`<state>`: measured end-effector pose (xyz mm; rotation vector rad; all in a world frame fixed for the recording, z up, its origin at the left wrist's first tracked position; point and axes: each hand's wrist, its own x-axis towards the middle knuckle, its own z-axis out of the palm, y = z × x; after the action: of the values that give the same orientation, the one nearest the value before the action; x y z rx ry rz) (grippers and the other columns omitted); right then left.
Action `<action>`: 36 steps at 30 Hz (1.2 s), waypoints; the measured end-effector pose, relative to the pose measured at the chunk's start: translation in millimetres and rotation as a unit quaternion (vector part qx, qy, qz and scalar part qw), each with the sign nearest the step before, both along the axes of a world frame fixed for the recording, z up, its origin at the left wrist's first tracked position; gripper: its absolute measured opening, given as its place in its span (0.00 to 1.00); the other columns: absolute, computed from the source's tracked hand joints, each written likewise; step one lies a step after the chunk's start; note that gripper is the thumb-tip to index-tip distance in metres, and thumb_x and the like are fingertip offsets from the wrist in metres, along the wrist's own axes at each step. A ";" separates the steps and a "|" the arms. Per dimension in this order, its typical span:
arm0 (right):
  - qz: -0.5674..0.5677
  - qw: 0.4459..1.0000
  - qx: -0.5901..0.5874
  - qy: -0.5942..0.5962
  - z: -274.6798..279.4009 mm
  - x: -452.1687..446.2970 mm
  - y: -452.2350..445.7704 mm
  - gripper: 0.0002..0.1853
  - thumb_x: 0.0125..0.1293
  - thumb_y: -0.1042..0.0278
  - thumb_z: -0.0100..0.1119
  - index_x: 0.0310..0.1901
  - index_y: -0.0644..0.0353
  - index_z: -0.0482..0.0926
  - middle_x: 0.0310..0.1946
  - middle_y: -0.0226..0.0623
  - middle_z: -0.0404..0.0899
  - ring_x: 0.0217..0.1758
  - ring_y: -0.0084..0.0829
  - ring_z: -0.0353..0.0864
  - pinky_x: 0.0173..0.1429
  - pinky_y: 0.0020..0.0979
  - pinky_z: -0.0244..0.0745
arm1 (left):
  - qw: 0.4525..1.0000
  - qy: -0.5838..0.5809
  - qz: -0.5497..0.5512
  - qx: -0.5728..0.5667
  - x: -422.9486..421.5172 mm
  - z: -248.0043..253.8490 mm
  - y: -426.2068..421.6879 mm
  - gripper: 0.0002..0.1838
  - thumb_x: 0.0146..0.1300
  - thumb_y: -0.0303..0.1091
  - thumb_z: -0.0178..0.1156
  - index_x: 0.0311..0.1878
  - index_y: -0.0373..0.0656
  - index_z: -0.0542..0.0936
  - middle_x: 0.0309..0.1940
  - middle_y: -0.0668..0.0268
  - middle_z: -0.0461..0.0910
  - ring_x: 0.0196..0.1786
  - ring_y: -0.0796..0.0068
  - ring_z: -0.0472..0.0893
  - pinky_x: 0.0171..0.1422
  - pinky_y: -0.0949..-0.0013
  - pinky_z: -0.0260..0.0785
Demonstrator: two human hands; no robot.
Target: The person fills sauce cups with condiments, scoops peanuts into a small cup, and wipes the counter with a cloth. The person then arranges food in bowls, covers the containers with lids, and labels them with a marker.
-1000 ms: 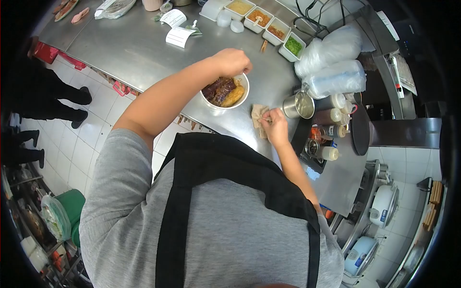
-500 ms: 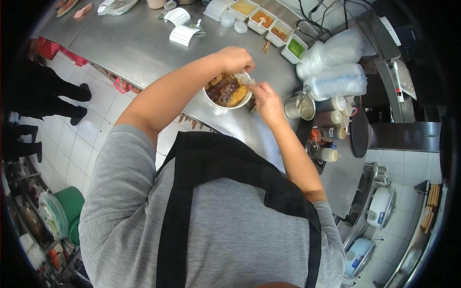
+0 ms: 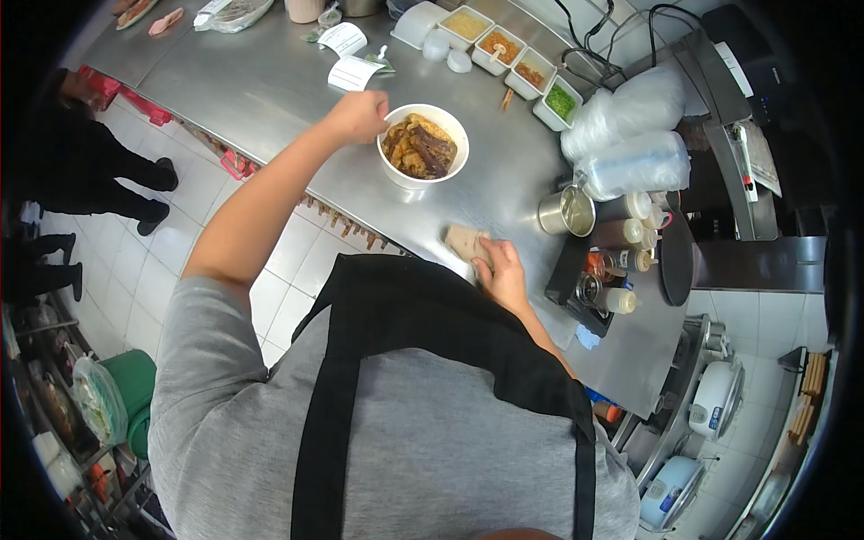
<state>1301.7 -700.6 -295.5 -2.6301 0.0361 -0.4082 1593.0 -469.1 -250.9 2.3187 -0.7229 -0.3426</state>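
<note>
A white round bowl point(image 3: 462, 148) stands on the steel counter, filled with brown, glossy food point(image 3: 421, 148) and yellowish bits. My left hand point(image 3: 357, 118) is closed at the bowl's upper left rim, with the fingertips pinching the edge. Nearer my body, apart from the bowl, my right hand point(image 3: 506, 277) grips a folded beige paper napkin point(image 3: 465, 240) that lies against the counter by its front edge. Two printed paper slips point(image 3: 354, 73) lie on the counter beyond my left hand.
White tubs with toppings point(image 3: 559, 101) line the counter's back. Plastic-wrapped packs point(image 3: 631, 162), a metal pitcher point(image 3: 567, 211) and a black caddy of squeeze bottles point(image 3: 617, 300) stand at the right. Another person's dark-clothed legs point(image 3: 126, 171) are at the left.
My right hand has left the bowl's right rim and come down toward my body with the napkin. My left hand has shifted to the bowl's left side. The food lies turned differently.
</note>
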 end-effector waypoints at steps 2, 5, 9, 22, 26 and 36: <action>-0.009 0.997 0.028 0.070 -0.5 4.6 -15.0 0.11 0.53 0.71 0.66 0.38 0.59 0.79 0.36 0.46 0.76 0.41 0.49 0.78 0.47 0.41 0.74 | 0.988 0.133 0.048 -0.060 -9.6 -3.2 11.2 0.08 0.56 0.33 0.62 0.33 0.40 0.74 0.25 0.64 0.79 0.27 0.74 0.81 0.30 0.68 0.74; -0.036 0.999 0.001 0.007 19.7 49.1 -30.8 0.09 0.53 0.75 0.62 0.38 0.59 0.79 0.36 0.46 0.77 0.41 0.48 0.78 0.47 0.40 0.74 | 0.947 0.251 0.100 -0.176 -15.7 -17.2 16.2 0.11 0.59 0.37 0.63 0.35 0.42 0.73 0.28 0.68 0.78 0.27 0.79 0.79 0.29 0.72 0.74; -0.014 0.993 0.000 -0.115 58.3 131.6 -26.4 0.14 0.53 0.79 0.56 0.43 0.56 0.80 0.40 0.43 0.78 0.44 0.46 0.78 0.48 0.41 0.74 | 0.926 0.277 0.146 -0.212 -23.6 -21.8 18.1 0.12 0.60 0.40 0.63 0.38 0.43 0.74 0.34 0.67 0.79 0.32 0.76 0.81 0.34 0.71 0.75; 0.289 0.936 -0.197 -0.040 78.7 231.9 -2.3 0.19 0.53 0.76 0.60 0.46 0.43 0.83 0.45 0.29 0.75 0.50 0.34 0.76 0.50 0.35 0.76 | 0.993 -0.092 -0.074 -0.021 29.4 -1.5 -34.8 0.07 0.56 0.31 0.62 0.38 0.45 0.83 0.32 0.58 0.83 0.37 0.61 0.82 0.44 0.62 0.73; 0.321 0.923 -0.211 -0.029 83.0 229.5 -3.3 0.21 0.52 0.79 0.59 0.48 0.45 0.82 0.45 0.32 0.75 0.49 0.36 0.76 0.49 0.34 0.76 | 0.992 -0.094 -0.083 -0.006 28.5 -3.6 -39.3 0.08 0.57 0.31 0.62 0.40 0.45 0.84 0.34 0.57 0.83 0.38 0.59 0.82 0.45 0.62 0.73; 0.312 0.919 -0.211 -0.112 86.0 235.7 11.0 0.23 0.51 0.79 0.57 0.48 0.42 0.81 0.46 0.27 0.75 0.50 0.32 0.75 0.46 0.32 0.78 | 0.995 -0.006 -0.080 -0.063 37.1 -10.1 -30.0 0.12 0.51 0.31 0.66 0.41 0.42 0.83 0.34 0.59 0.84 0.39 0.64 0.82 0.46 0.64 0.73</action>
<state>1537.5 -689.6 -209.5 -2.7784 -1.0443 -0.5222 1630.1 -499.0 -260.9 2.1516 -0.9128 -0.3435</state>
